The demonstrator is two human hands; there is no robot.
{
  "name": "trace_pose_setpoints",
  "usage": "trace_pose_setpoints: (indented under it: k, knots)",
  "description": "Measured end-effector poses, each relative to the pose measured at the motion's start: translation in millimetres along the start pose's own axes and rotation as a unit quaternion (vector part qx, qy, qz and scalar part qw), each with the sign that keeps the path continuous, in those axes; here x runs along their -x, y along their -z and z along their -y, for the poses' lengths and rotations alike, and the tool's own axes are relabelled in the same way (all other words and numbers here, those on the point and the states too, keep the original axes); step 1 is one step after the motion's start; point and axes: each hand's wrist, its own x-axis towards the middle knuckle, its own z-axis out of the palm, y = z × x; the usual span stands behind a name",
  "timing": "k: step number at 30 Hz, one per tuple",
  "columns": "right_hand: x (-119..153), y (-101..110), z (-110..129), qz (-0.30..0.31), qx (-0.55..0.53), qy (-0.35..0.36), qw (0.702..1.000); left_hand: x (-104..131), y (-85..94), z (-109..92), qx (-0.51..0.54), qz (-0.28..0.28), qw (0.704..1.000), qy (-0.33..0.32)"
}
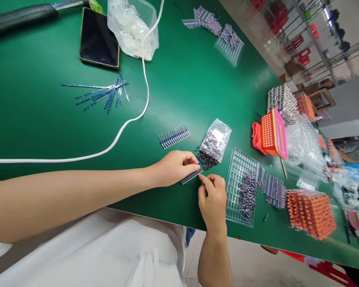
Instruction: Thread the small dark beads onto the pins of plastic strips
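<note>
Close to the table's front edge, a short dark strip with a row of small teeth or cells lies between my hands. My left hand is closed in a pinch at its upper side, and a thin dark-blue piece shows by the fingertips. My right hand has its thumb and index finger together at the strip's right end; what they pinch is too small to make out. Just beyond the fingers is a heap of tiny dark beads, spilling from a clear plastic bag. A similar strip with upright wire leads lies farther left.
Right of my hands stands a clear ribbed tray partly filled with leaded parts. Orange stacks and an orange basket are farther right. A white cable crosses the left, near blue strips, a phone and a plastic tub.
</note>
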Motion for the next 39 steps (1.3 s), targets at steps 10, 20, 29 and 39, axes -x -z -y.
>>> trace_pose_setpoints:
  k: [10, 20, 29, 39]
  knots:
    - [9.8, 5.3, 8.6, -0.048, -0.098, -0.055, 0.993, 0.5, -0.1, -0.6, -0.003, 0.005, 1.000, 0.000]
    - [12.6, -3.7, 10.1, -0.059, -0.024, -0.092, 0.994, 0.5, -0.2, -0.3, 0.005, 0.001, 1.000, 0.002]
    - [1.3, -9.5, 23.7, -0.045, 0.044, -0.031, 0.998, -1.0, -0.4, 1.5, 0.010, 0.001, 1.000, 0.000]
    - [-10.2, -8.0, 20.6, -0.005, 0.122, -0.019, 0.992, -1.2, -1.2, 2.5, 0.017, 0.002, 1.000, -0.006]
